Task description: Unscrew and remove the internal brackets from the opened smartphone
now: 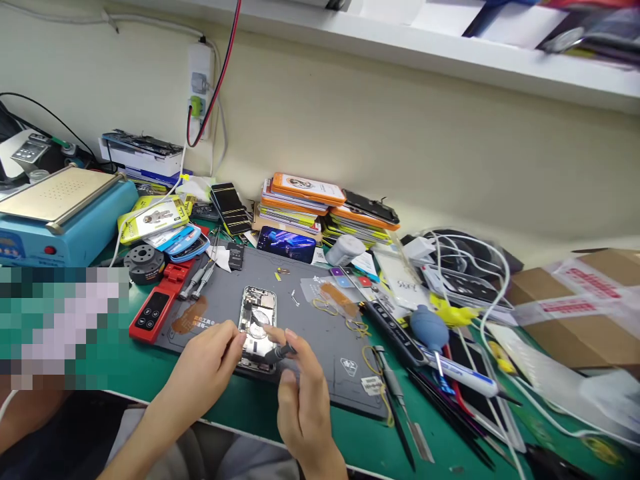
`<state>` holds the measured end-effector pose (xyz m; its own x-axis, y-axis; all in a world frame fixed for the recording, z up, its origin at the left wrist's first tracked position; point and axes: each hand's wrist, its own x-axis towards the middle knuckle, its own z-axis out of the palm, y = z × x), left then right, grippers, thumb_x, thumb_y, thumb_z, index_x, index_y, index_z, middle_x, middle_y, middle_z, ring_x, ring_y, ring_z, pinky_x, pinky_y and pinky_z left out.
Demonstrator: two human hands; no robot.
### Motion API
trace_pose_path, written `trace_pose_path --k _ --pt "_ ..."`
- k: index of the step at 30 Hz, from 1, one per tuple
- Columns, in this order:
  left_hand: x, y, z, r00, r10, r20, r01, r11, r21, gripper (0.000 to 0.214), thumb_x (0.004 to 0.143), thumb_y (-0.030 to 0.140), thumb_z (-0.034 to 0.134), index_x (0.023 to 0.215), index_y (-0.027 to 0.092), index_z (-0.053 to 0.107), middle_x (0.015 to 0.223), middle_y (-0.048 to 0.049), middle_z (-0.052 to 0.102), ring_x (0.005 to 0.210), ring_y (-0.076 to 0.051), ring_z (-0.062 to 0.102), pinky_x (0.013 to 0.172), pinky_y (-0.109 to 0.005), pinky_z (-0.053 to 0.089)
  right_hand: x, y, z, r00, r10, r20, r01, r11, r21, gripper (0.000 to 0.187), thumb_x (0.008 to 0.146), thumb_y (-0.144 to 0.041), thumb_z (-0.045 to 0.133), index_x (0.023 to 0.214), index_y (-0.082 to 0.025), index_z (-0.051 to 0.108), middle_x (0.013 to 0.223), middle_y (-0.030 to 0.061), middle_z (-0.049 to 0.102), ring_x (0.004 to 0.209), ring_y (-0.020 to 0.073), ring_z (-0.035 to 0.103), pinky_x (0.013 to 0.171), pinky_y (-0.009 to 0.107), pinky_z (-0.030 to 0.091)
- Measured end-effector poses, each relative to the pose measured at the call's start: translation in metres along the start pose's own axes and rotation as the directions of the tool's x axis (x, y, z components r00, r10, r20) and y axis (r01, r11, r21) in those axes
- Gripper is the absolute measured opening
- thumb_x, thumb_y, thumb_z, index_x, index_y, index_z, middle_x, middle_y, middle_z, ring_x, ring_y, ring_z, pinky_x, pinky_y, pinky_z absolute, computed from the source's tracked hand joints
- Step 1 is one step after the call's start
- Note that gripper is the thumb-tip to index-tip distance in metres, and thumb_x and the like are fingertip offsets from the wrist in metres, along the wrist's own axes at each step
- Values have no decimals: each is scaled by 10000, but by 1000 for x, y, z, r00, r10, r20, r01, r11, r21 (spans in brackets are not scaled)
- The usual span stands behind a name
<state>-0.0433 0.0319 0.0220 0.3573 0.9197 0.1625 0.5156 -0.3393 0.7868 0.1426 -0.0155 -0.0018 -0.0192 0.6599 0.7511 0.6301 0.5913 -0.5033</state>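
Note:
An opened phone [259,301], its inner parts and a round coil bare, lies on the grey work mat [320,363]. My left hand [213,350] is closed at the phone's left edge, with thumb and index finger pressed together there. My right hand [306,393] grips a dark-handled screwdriver [281,353], held at a slant over the lower right part of the phone. Its tip is hard to make out among the phone's parts. Right of the phone, two small screws or metal bits [295,298] lie on the mat.
A red device with buttons [150,317] borders the mat on the left. Behind stand a lit phone [286,245] and stacked boxes [300,200]. Tweezers [395,380], a blue air blower [429,327] and cables crowd the right. A person's blurred-out arm [30,413] is at far left.

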Motion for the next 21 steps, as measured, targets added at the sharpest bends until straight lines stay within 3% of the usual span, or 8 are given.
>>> trace_pose_path --k 4,8,11,13,15,21 --pt "1 -4 1 1000 13 24 -13 1000 -22 337 1181 421 396 920 256 533 833 18 649 731 -203 610 698 -310 427 0 -1 -1 998 -34 -47 34 999 -8 664 1073 -37 564 1685 -232 400 1534 163 630 1440 256 640 1132 465 638" --pt "1 -7 3 997 59 43 -60 998 18 249 1165 356 500 954 248 572 881 18 675 785 -207 642 718 -310 436 0 1 -2 999 -18 -32 17 1000 -23 632 1093 -29 405 1694 -224 420 1498 169 654 1382 254 672 997 423 694" --pt "0 -7 2 991 100 83 -104 994 40 226 1163 321 575 956 241 617 918 19 696 847 -201 662 756 -303 448 -2 2 1 996 0 -86 -8 995 -97 642 1108 -143 616 1707 -249 411 1382 162 706 1179 261 746 771 342 704" --pt "0 -8 2 984 149 100 -154 987 49 212 1162 304 603 968 239 658 956 18 715 898 -195 674 793 -299 458 -4 4 4 993 36 -114 -48 993 -104 688 1098 -168 698 1712 -279 407 1297 133 734 981 219 769 731 325 699" --pt "0 -10 2 972 215 96 -221 974 59 207 1165 290 606 990 243 707 991 17 734 925 -187 683 818 -295 463 -6 4 7 988 90 -126 -97 994 -47 655 1118 -159 671 1706 -299 419 1257 109 743 912 183 770 778 321 708" --pt "0 -15 4 946 317 66 -323 941 99 269 1173 341 583 1000 245 766 1013 10 757 910 -176 688 791 -294 465 -4 0 7 969 200 -143 -167 963 213 618 1123 -128 635 1668 -344 440 1183 58 751 1000 155 784 793 249 698"
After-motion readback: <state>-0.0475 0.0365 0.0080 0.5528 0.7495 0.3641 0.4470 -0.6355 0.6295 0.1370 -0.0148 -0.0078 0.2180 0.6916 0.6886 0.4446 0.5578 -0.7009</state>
